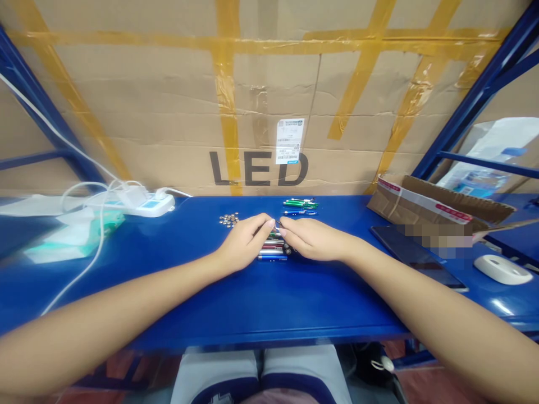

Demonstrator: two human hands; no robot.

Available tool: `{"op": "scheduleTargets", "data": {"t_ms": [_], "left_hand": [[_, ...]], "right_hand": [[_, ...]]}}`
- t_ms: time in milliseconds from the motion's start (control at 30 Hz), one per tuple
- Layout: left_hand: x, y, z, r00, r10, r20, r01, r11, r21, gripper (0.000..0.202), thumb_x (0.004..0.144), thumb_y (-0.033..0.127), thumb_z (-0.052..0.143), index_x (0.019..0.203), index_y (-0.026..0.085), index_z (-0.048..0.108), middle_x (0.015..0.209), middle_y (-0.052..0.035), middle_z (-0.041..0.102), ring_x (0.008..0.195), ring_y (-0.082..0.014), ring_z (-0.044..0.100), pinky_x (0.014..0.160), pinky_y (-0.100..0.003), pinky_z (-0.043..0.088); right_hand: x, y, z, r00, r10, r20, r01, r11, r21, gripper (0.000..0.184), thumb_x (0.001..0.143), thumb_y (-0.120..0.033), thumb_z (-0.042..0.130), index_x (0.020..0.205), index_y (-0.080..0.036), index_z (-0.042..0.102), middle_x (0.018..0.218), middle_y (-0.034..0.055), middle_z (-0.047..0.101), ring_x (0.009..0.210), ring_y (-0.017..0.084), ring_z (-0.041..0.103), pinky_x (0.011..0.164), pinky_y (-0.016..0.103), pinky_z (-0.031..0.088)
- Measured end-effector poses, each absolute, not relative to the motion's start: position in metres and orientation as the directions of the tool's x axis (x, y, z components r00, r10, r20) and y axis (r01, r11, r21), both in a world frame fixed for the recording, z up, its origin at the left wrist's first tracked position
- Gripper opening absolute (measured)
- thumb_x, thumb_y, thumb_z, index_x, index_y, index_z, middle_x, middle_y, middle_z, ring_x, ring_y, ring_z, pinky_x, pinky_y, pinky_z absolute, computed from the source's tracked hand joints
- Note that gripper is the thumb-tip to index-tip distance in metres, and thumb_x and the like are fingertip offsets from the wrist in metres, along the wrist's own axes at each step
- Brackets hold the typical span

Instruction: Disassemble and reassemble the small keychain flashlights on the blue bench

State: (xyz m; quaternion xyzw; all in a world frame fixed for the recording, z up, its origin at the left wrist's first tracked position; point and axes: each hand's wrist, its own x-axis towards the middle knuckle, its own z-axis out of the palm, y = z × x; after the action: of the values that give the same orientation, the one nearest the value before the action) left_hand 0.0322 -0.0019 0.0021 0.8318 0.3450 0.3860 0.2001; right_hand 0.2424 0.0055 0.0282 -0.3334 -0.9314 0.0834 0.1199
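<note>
Metal, perhaps: left hand and right hand pinch a slim piece near glossy pens.

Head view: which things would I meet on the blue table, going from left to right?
White power strip, small round metal pieces, green pens at the back, dark flat device, white computer mouse.
</note>
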Motion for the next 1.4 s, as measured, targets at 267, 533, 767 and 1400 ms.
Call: {"op": "scheduleTargets", "data": {"t_ms": [267,533,767,1400], "left_hand": [[0.031,-0.001,0.002,0.468,0.727,0.502,0.434,-0.684,0.587,0.034,0.103,0.04,0.035,0.085,0.019,0.054,0.078,0.0004,0.059,0.074,-0.0143,0.054,0.071,-0.027,0.039],[0.033,-0.002,0.0,0.485,0.728,0.484,0.459,-0.684,0.567,0.035,0.103,0.041,0.036,0.087,0.019,0.058,0.081,-0.0009,0.064,0.076,-0.0154,0.058,0.072,-0.028,0.041],[0.032,-0.002,0.002,0.495,0.715,0.493,0.428,-0.695,0.578,0.039,0.104,0.037,0.032,0.08,0.018,0.056,0.079,-0.0015,0.062,0.075,-0.0153,0.056,0.073,-0.028,0.041],[0.039,-0.006,0.003,0.529,0.707,0.47,0.371,-0.69,0.622,0.032,0.101,0.037,0.042,0.094,0.018,0.066,0.086,-0.0025,0.069,0.079,-0.0159,0.06,0.076,-0.028,0.046]], "right_hand": [[0.241,0.002,0.032,-0.738,0.657,0.151,0.634,0.753,-0.177,0.032,0.104,-0.039,0.024,0.091,-0.02,0.046,0.074,0.003,0.057,0.061,0.016,0.047,0.061,0.029,0.032],[0.238,-0.002,0.038,-0.711,0.695,0.104,0.692,0.718,-0.068,0.031,0.103,-0.033,0.029,0.087,-0.018,0.051,0.075,0.0058,0.063,0.059,0.016,0.047,0.06,0.029,0.029],[0.23,-0.006,0.039,-0.625,0.771,0.123,0.777,0.629,0.008,0.028,0.103,-0.031,0.033,0.091,-0.017,0.055,0.078,0.0079,0.067,0.061,0.017,0.054,0.058,0.028,0.027],[0.229,-0.002,0.035,-0.524,0.83,0.19,0.845,0.535,-0.009,0.029,0.104,-0.036,0.029,0.1,-0.017,0.05,0.082,0.0106,0.069,0.065,0.022,0.06,0.057,0.029,0.026]]}}
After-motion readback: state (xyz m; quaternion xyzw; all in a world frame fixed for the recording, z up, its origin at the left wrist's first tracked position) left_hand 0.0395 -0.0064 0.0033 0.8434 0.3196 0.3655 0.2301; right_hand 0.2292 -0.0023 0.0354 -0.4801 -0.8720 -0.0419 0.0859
